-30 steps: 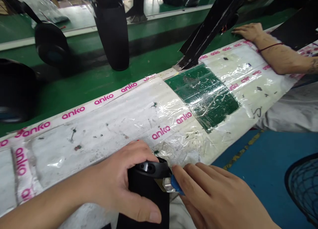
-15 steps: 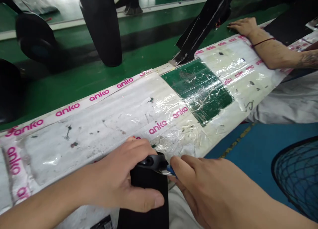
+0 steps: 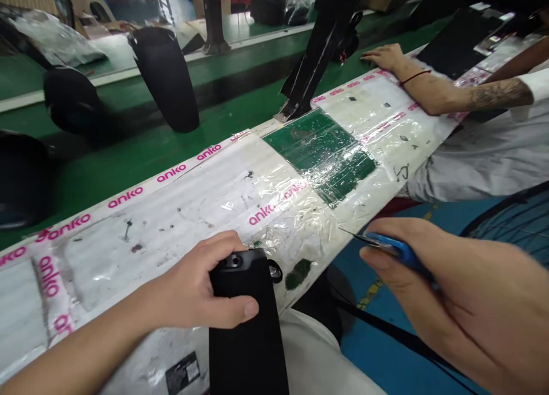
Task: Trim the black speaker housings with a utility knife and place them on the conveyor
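I'm clasping a black case (image 3: 249, 343) by its far end with my left hand (image 3: 206, 289), its long axis running away from me; well rightward, my right hand (image 3: 467, 298) is gripping a blue cutter (image 3: 401, 251), tip pointing toward the worktable (image 3: 206, 195).

A black tapered shell (image 3: 169, 80) stands on the green surface (image 3: 240, 104), left of a slanting dark post (image 3: 317, 46). A crumpled clear bag (image 3: 55, 38) lies far left; black wire mesh (image 3: 514, 215) shows over the blue floor (image 3: 377, 360).
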`<state>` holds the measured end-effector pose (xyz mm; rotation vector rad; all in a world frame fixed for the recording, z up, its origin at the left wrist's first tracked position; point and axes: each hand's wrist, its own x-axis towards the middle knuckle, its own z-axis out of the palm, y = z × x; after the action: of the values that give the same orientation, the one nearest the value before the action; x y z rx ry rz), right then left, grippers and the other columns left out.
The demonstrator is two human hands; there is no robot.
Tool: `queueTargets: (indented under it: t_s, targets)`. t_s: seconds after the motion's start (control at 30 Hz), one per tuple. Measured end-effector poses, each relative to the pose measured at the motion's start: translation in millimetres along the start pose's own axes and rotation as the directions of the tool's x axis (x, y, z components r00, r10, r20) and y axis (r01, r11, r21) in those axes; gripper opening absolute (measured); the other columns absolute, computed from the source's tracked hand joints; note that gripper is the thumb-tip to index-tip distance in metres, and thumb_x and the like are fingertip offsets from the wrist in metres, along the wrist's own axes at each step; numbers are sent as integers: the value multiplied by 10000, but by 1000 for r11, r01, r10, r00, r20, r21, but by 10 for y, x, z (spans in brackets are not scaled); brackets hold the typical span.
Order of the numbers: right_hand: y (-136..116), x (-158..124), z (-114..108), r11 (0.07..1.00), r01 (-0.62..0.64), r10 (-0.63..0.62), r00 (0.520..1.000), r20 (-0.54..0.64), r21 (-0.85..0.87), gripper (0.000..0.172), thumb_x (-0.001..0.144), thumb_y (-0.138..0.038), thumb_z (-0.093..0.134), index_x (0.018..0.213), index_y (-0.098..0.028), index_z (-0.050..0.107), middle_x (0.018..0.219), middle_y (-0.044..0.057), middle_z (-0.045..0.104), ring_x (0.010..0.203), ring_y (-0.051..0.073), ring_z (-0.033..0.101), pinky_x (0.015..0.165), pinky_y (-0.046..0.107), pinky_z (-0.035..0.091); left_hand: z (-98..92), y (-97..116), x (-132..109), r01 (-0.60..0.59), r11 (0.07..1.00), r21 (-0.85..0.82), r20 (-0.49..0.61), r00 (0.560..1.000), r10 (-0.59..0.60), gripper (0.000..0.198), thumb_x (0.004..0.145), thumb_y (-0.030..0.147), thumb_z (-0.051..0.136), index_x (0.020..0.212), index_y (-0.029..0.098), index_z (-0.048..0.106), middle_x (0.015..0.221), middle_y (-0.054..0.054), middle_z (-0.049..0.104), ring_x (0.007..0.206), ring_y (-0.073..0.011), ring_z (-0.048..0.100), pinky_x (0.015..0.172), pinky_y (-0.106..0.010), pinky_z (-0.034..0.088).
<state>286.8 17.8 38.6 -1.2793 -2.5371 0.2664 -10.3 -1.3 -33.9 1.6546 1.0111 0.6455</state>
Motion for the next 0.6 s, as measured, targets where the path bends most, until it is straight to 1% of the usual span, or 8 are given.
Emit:
queueTargets:
  t_s: [0.1,0.13,0.2,0.23,0.3,0.4,0.5,0.6]
  targets:
    - [-252,-154,182,833,-293,192,949,252,469,116,1039,-412,543,1040,-313,602,774,-29,699,606,187,679,475,275,474,68,15,-26,9,999,31,-25,1000,-8,287,800,352,822,963,227,621,868,32,517,736,-152,525,656,-277,423]
    - [-369,-182,295,717,-421,252,900,356,556,194,944,-417,673,1093,-311,607,807,-21,712,664,213,698,522,285,511,102,22,-34,19,999,46,-52,999,-16,309,809,355,824,1007,236,619,898,24,528,767,-165,538,679,-291,433]
    - [-572,-223,531,524,-613,355,788,502,592,588,668,-405,908,1156,-295,597,884,7,718,707,249,694,576,316,543,162,21,-61,20,995,98,-170,985,-3,413,832,390,829,1137,265,580,1006,-1,541,885,-206,560,767,-337,461]
    - [-636,-244,631,445,-661,363,750,554,604,613,633,-397,913,1148,-296,596,896,17,711,721,257,685,579,324,538,179,11,-78,7,991,135,-242,970,26,485,839,429,834,1200,282,545,1070,-16,534,962,-231,556,827,-370,468]
    - [-666,-308,762,255,-688,429,710,559,679,598,624,-404,909,1126,-297,601,924,20,695,781,253,671,639,329,537,172,-22,-109,-36,979,200,-308,946,98,603,836,512,837,1283,310,488,1170,-39,507,1090,-274,520,933,-430,462]
    - [-525,-455,810,9,-647,558,636,533,762,651,622,-496,954,1133,-290,607,849,-23,621,742,193,590,674,310,490,95,-76,-114,-51,977,209,-140,987,81,618,825,573,841,1283,326,509,1263,-57,508,1219,-321,473,1034,-492,444]
    - [-355,-588,812,-51,-590,553,655,515,806,655,668,-618,939,1114,-272,605,771,-49,525,675,149,458,621,283,406,63,-95,-60,-41,983,178,-5,999,43,614,779,607,880,1216,309,568,1339,-72,548,1327,-364,443,1124,-557,395]
    - [-289,-651,869,-52,-547,508,706,494,835,616,714,-655,896,1084,-282,576,783,-55,477,682,144,399,613,276,359,143,-91,-10,-97,992,81,-52,994,101,602,781,618,875,1182,279,582,1323,-91,597,1318,-355,498,1121,-536,430]
